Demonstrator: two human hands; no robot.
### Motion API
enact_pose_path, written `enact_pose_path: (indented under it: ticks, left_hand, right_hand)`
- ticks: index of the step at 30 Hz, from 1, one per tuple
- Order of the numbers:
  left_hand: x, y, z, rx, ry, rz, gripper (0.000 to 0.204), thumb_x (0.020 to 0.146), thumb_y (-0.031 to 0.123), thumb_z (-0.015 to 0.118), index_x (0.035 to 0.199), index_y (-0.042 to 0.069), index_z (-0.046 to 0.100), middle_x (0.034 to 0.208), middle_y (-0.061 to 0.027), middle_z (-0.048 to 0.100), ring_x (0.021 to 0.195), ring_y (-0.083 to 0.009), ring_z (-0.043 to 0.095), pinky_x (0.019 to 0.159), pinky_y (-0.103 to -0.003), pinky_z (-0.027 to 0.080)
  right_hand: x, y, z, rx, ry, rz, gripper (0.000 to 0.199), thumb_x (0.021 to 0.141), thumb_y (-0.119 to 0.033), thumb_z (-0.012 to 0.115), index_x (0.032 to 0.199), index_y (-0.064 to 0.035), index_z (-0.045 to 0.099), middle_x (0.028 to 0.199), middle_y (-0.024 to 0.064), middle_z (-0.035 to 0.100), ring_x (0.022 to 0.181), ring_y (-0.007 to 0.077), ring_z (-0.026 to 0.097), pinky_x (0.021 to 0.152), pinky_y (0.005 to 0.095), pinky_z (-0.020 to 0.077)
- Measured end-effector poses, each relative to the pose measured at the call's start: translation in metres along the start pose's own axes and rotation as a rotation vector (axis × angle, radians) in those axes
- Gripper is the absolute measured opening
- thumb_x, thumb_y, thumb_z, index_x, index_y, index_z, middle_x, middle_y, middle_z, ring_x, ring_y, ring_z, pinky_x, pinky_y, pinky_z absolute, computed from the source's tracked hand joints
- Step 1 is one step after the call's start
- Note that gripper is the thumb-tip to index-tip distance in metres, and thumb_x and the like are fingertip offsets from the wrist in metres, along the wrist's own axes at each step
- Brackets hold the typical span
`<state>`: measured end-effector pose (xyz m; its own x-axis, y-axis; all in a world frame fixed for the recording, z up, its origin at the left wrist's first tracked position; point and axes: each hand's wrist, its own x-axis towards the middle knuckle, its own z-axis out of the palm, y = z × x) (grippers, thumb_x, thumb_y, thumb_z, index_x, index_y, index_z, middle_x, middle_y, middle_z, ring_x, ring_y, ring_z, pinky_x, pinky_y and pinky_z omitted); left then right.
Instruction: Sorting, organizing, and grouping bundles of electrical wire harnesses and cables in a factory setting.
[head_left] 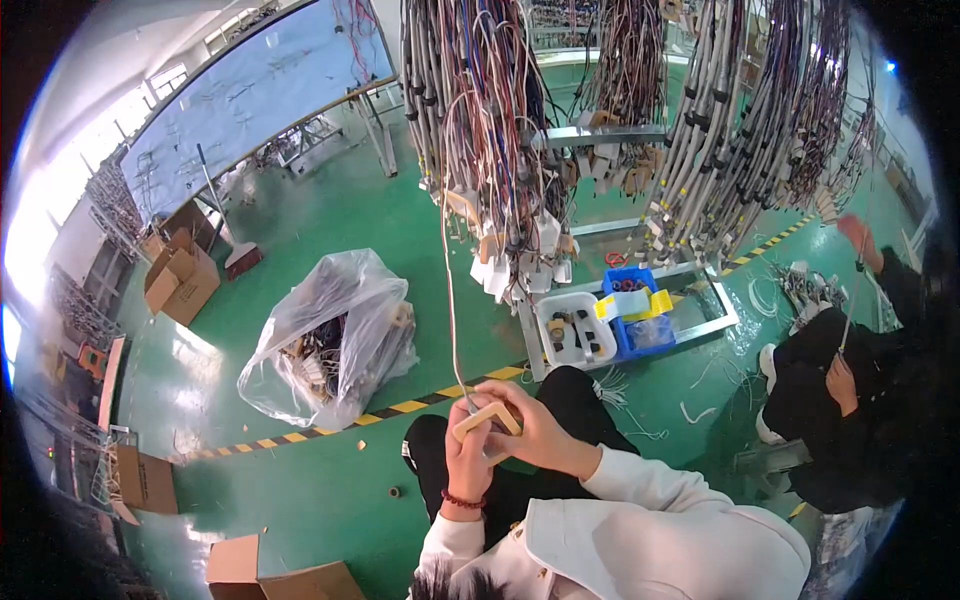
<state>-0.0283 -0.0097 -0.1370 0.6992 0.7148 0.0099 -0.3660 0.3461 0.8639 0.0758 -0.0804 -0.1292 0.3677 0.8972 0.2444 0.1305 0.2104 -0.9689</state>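
My left hand [468, 455] and my right hand [535, 425] are closed together on a tan roll of tape [488, 418] above my lap. A thin white wire [446, 260] runs from my hands up to the hanging bundles of wire harnesses [480, 120]. My sleeves are white, and a red bead bracelet sits on my left wrist.
A clear plastic bag of scrap [325, 340] lies on the green floor to the left. A white bin [575, 328] and a blue bin [640, 320] sit under the rack. Another person in black [850, 400] crouches at the right. Cardboard boxes [180, 280] stand at the left.
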Motion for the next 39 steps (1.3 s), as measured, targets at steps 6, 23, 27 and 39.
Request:
enact_pose_path:
  ticks: [6, 23, 27, 39]
  left_hand:
    - [0.01, 0.012, -0.017, 0.056, 0.084, 0.113, 0.019, 0.087, 0.011, 0.052, 0.105, 0.004, 0.047, 0.099, -0.0063, 0.053, 0.085, -0.0173, 0.056, 0.074, -0.032, 0.049]
    - [0.008, 0.007, -0.033, 0.358, 0.307, 0.276, 0.019, 0.09, 0.007, 0.046, 0.106, 0.001, 0.054, 0.108, -0.0046, 0.051, 0.099, -0.0148, 0.049, 0.085, -0.027, 0.04]
    - [0.021, -0.002, -0.02, 0.301, 0.228, 0.182, 0.031, 0.089, 0.009, 0.051, 0.119, -0.001, 0.047, 0.114, -0.0044, 0.051, 0.104, -0.0146, 0.047, 0.09, -0.028, 0.038]
    - [0.021, -0.01, 0.038, 0.336, 0.075, 0.16, 0.014, 0.092, 0.012, 0.048, 0.105, 0.004, 0.048, 0.093, -0.0006, 0.052, 0.083, -0.0085, 0.049, 0.074, -0.021, 0.04]
  right_hand:
    - [0.058, -0.006, -0.048, 0.222, -0.062, -0.052, 0.054, 0.08, -0.019, 0.067, 0.125, -0.0016, 0.043, 0.121, 0.0055, 0.047, 0.107, 0.0151, 0.049, 0.094, 0.0288, 0.0385]
    - [0.03, 0.023, -0.05, 0.266, -0.056, -0.054, 0.019, 0.088, -0.02, 0.056, 0.091, -0.0019, 0.059, 0.1, 0.0084, 0.061, 0.095, 0.0166, 0.056, 0.084, 0.0283, 0.0421]
    - [-0.011, 0.002, -0.048, 0.703, -0.016, 0.021, 0.03, 0.088, -0.032, 0.051, 0.093, -0.0022, 0.052, 0.099, 0.0176, 0.059, 0.094, 0.0233, 0.058, 0.083, 0.0331, 0.0436]
    - [-0.045, -0.026, -0.042, 0.132, 0.198, -0.128, 0.079, 0.069, -0.015, 0.073, 0.134, -0.0015, 0.03, 0.115, 0.0107, 0.05, 0.102, 0.0187, 0.052, 0.085, 0.0318, 0.0442]
